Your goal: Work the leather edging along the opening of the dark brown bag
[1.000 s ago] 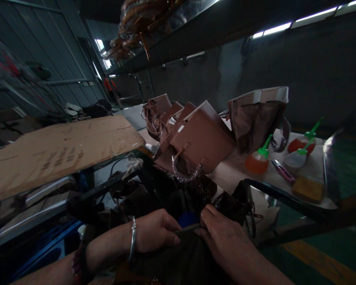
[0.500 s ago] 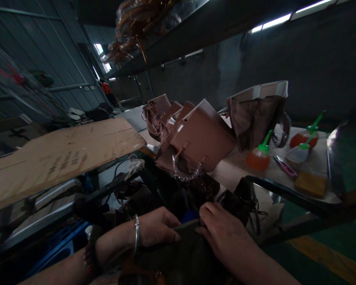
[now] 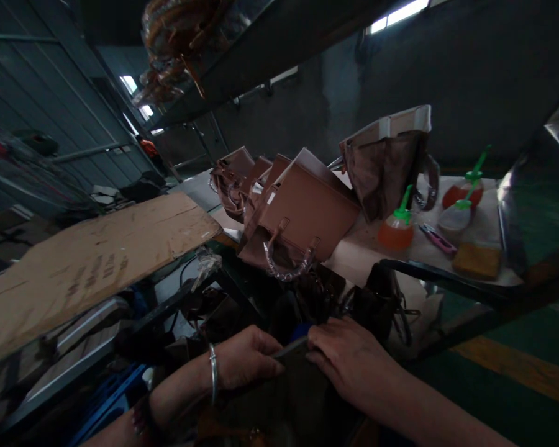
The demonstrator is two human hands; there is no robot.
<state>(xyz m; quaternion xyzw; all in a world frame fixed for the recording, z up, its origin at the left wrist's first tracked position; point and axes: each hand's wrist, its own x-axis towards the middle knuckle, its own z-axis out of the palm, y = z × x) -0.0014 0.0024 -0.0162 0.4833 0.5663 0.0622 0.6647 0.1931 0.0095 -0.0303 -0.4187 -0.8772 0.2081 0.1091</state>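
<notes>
Low in view, left hand (image 3: 246, 359) and right hand (image 3: 349, 363) both clamped on the top edge of a dark bag (image 3: 289, 397), thumbs over the rim, fingers curled down the sides; bag held close to the body, between the two wrists, its lower part lost in shadow. Silver bangle (image 3: 212, 382) on the left wrist. Just beyond the hands, a heap of dark bags (image 3: 326, 295) under the table (image 3: 484, 239) edge. On the table, brown handbags (image 3: 302, 214) leaning in a row, the nearest with a plastic-wrapped handle (image 3: 286, 268) hanging off the edge. Further right, green-capped squeeze bottles (image 3: 397, 228), a pink cutter (image 3: 436, 239) and a yellow sponge (image 3: 476, 261). At left, a cardboard sheet (image 3: 88, 261) lying flat.
</notes>
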